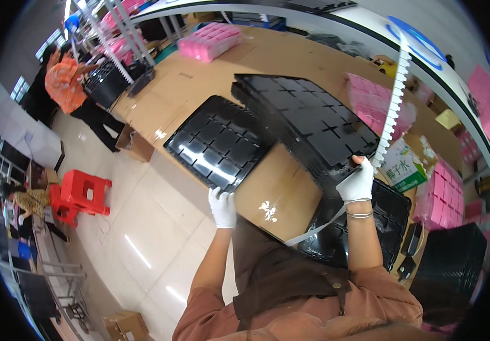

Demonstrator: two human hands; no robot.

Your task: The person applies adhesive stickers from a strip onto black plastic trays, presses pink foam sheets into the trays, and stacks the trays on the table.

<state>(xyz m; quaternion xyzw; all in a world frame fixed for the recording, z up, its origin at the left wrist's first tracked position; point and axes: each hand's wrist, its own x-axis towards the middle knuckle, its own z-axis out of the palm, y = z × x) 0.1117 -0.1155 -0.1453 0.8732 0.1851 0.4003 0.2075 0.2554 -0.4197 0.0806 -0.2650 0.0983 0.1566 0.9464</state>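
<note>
Head view: left hand [222, 208] at black tray [217, 142] corner, grip unclear; right hand [356, 184] tight on tilted tray stack [324, 120] edge; bare tabletop [283, 184] between.

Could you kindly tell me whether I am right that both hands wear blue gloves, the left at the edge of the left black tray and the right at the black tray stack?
The gloves are white, not blue, as the head view shows; the left hand is at the left black tray, the right hand at the black tray stack.

There are two hands [222, 209] in white gloves [356, 184], one green-and-white box [399, 165], one flowery orange shirt [65, 84], and black trays [307, 108] too hard to count.
</note>
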